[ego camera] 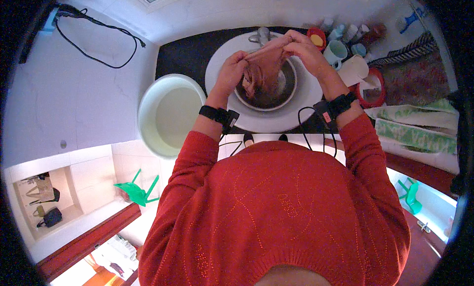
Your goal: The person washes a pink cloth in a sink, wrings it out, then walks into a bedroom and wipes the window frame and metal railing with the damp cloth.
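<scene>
A brownish-pink cloth [269,62] is stretched between my two hands above a round metal basin [264,109]. Its lower folds hang down into the basin, and I cannot tell whether they touch the bottom. My left hand [231,74] pinches one upper edge at the basin's left side. Higher up and to the right, my right hand [305,53] grips the other end. The basin rests in a white washbasin [311,100], below a silver faucet [262,36] that the cloth and right hand partly crowd.
Left of the washbasin stands a large pale bucket [146,115]. A mug [336,52], a cup [353,69] and several bottles line the right side. Beyond them lie a red-rimmed container [381,87] and a green-patterned towel [414,132]. Black cables [305,128] hang from my wrists.
</scene>
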Demonstrator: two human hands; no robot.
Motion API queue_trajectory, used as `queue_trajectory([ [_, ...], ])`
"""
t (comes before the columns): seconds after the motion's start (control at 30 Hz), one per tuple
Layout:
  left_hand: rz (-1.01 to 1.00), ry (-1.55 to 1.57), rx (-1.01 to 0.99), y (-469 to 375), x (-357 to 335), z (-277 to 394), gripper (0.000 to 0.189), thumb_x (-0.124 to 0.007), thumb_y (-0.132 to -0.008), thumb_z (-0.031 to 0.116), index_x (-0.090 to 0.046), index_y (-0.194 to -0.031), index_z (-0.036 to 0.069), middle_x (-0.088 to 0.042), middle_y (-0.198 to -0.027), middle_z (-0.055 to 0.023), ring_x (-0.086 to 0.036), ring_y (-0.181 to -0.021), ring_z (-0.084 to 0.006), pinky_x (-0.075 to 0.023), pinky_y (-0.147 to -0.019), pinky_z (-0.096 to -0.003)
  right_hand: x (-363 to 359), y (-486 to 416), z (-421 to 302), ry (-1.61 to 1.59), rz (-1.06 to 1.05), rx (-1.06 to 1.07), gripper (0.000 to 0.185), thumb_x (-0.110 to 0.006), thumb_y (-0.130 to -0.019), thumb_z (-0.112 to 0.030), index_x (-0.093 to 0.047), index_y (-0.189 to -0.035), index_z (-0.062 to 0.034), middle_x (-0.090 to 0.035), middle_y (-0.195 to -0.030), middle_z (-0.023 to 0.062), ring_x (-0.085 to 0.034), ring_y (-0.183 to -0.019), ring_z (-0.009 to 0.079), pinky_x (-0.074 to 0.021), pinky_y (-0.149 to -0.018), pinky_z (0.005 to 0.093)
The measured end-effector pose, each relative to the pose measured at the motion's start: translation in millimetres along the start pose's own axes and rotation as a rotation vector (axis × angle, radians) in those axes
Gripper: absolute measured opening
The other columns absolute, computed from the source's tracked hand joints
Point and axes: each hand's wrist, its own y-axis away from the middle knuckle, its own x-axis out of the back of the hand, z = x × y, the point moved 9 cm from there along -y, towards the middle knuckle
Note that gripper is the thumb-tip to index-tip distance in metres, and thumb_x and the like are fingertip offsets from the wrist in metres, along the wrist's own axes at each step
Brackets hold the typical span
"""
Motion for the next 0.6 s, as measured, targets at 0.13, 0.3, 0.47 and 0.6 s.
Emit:
queue_trajectory([
  [0.13, 0.074, -0.206, -0.028, -2.3, 8.2, 0.3, 0.019, -0.053, -0.084, 0.007, -0.065, -0.098, 0.002, -0.068, -0.092, -0.0054, -0.062, -0.088, -0.0151, -0.0495, -0.081, -0.0295, -0.8, 0.9, 9.7, -0.013, 0.001, -0.126, 0.005, -0.055, -0.087, -0.009, -0.056, -0.091, -0.0077, -0.057, -0.086, 0.0000, -0.057, -0.080, 0.0095, -0.0485, -0.068, 0.0263],
  [0.3, 0.070, -0.535, 0.083, 3.2, 3.6, -11.7, 0.024, -0.063, -0.080, 0.010, -0.067, -0.103, 0.005, -0.071, -0.095, -0.0146, -0.067, -0.088, -0.0264, -0.0530, -0.081, -0.0373, -11.7, 2.3, 5.3, -0.111, -0.019, -0.103, 0.007, -0.053, -0.087, -0.007, -0.055, -0.094, -0.0078, -0.060, -0.089, 0.0026, -0.057, -0.076, 0.0113, -0.0498, -0.065, 0.0267],
  [0.47, -0.157, -0.603, 0.243, 13.4, -26.7, -42.6, 0.029, -0.066, -0.082, 0.016, -0.067, -0.110, 0.007, -0.070, -0.102, -0.0198, -0.068, -0.092, -0.0356, -0.0538, -0.082, -0.0431, -23.4, 3.5, 5.3, -0.093, -0.037, -0.116, 0.007, -0.048, -0.090, -0.006, -0.053, -0.093, -0.0087, -0.067, -0.107, 0.0127, -0.061, -0.079, 0.0131, -0.0505, -0.066, 0.0262],
  [0.6, -0.204, -0.714, 0.105, 16.4, -32.6, -60.1, 0.028, -0.062, -0.087, 0.017, -0.066, -0.113, 0.008, -0.070, -0.103, -0.0203, -0.068, -0.092, -0.0352, -0.0540, -0.081, -0.0440, -22.8, 6.8, 1.0, -0.198, -0.009, -0.076, 0.010, -0.044, -0.090, -0.005, -0.051, -0.095, -0.0094, -0.067, -0.112, 0.0170, -0.064, -0.086, 0.0157, -0.0513, -0.067, 0.0268],
])
